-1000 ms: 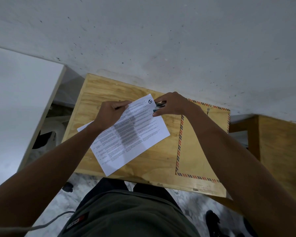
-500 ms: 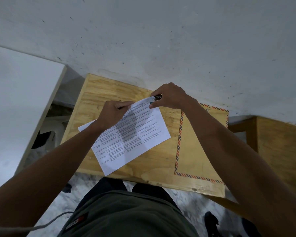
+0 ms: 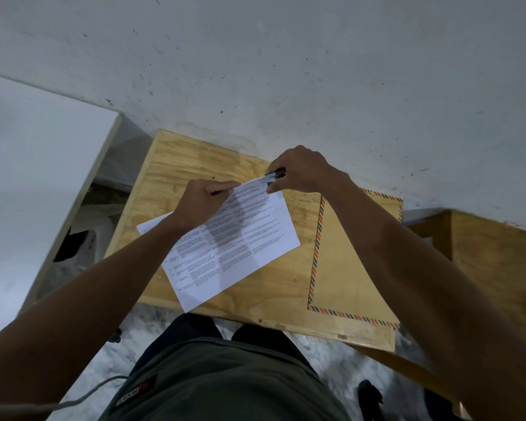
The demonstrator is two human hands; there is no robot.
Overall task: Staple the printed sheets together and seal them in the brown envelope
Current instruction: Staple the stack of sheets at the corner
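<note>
The printed sheets (image 3: 234,247) lie tilted on the plywood table (image 3: 189,159), their far edge lifted a little. My left hand (image 3: 201,205) pinches the sheets near their top edge and holds them still. My right hand (image 3: 304,171) is closed around a small stapler (image 3: 274,177) with a teal and dark body. The stapler sits over the sheets' far right corner and is mostly hidden by my fingers. The brown envelope (image 3: 343,268), edged with red and blue stripes, lies flat to the right, partly under my right forearm.
A grey wall (image 3: 286,71) rises directly behind the table. A white board (image 3: 28,177) stands at the left and a second wooden surface (image 3: 495,259) at the right. My legs (image 3: 225,378) are below the table's front edge.
My right hand has carried the stapler from beside the sheets up onto their far right corner. The sheets' top edge has risen slightly. My left hand has kept its hold.
</note>
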